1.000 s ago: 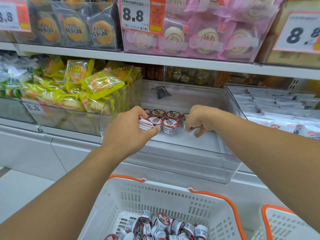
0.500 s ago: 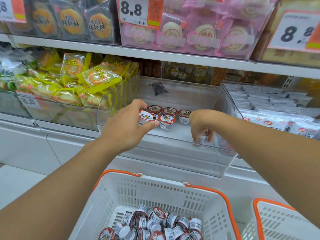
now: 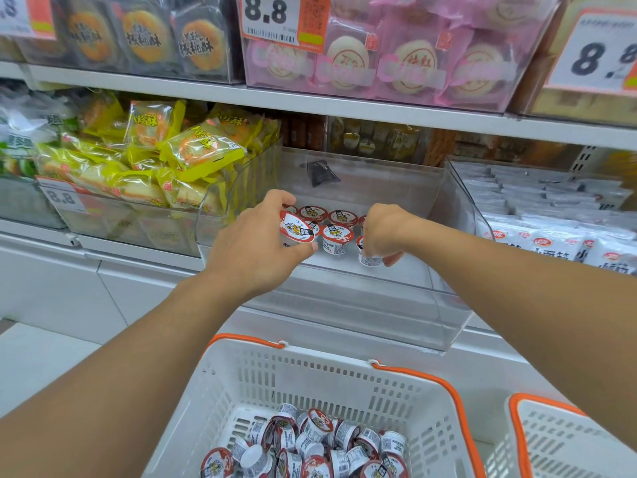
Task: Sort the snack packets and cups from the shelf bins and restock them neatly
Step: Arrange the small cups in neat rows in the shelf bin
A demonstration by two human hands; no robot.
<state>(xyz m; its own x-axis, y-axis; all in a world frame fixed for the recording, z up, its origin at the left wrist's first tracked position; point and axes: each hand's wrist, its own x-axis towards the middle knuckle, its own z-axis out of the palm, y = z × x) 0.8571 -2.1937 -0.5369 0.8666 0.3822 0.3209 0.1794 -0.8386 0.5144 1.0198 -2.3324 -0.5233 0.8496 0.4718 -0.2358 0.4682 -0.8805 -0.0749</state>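
Note:
Small white cups with red lids stand in rows [image 3: 337, 236] on the floor of a clear plastic shelf bin [image 3: 362, 305]. My left hand [image 3: 255, 250] grips one such cup [image 3: 295, 227], tilted, over the left end of the rows. At the right end my right hand [image 3: 386, 232] pinches another cup [image 3: 369, 259] from above, its base at the bin floor. Below, a white basket with orange handles [image 3: 310, 374] holds a heap of several more cups [image 3: 310, 446].
Yellow snack packets [image 3: 165, 157] fill the bin to the left, white packets [image 3: 558, 215] the bin to the right. The upper shelf [image 3: 344, 106] carries dark and pink pastry packs with 8.8 price tags. A second white basket [image 3: 568, 439] stands at the lower right.
My right hand has brought its cup forward and down to the bin floor beside the front row. My left hand keeps its cup, now tilted more toward me.

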